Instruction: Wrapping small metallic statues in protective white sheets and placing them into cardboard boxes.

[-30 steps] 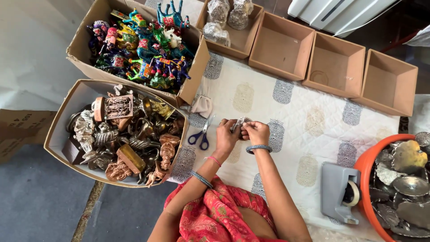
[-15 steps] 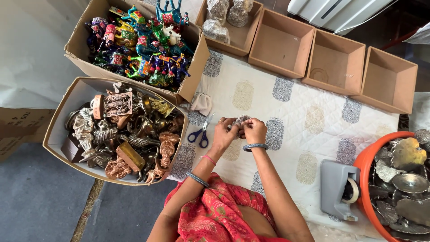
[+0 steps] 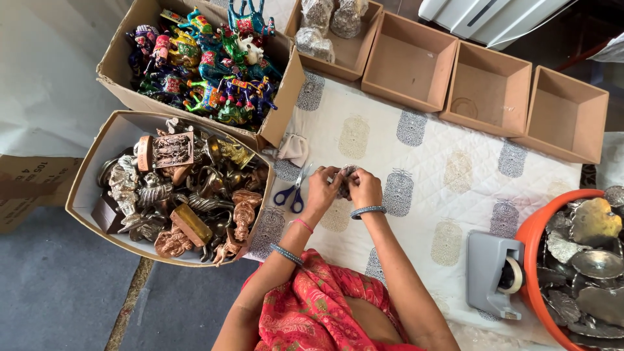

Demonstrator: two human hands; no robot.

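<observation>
Top box (image 3: pixel 117 65): painted animal figurines, at 11 o'clock.
Lower box (image 3: pixel 88 195): metal statuettes, at 9 o'clock.
Orange tub (image 3: pixel 530 260): silvery dishes, at 4 o'clock.
Item (image 3: pixel 346 175): small, dark, partly hidden; centre, over quilted cloth (image 3: pixel 442 162).
Left hand (image 3: pixel 323 190): pinching item.
Right hand (image 3: pixel 365 188): pinching item.

Quilted cloth (image 3: pixel 429 162) on the floor: matt cotton, printed motifs. Boxes (image 3: pixel 487 91) upper right: matt brown cardboard. Figurines (image 3: pixel 195 195) in left box: metal, bronze and silver tones, dull sheen. Toy animals (image 3: pixel 214 71) upper left: glossy painted finish. Tub (image 3: pixel 530 240) lower right: smooth orange plastic, holding shiny metal dishes (image 3: pixel 595 263). Tape dispenser (image 3: pixel 491 273): grey matt plastic. Scissors (image 3: pixel 292 192): blue plastic handles.
</observation>
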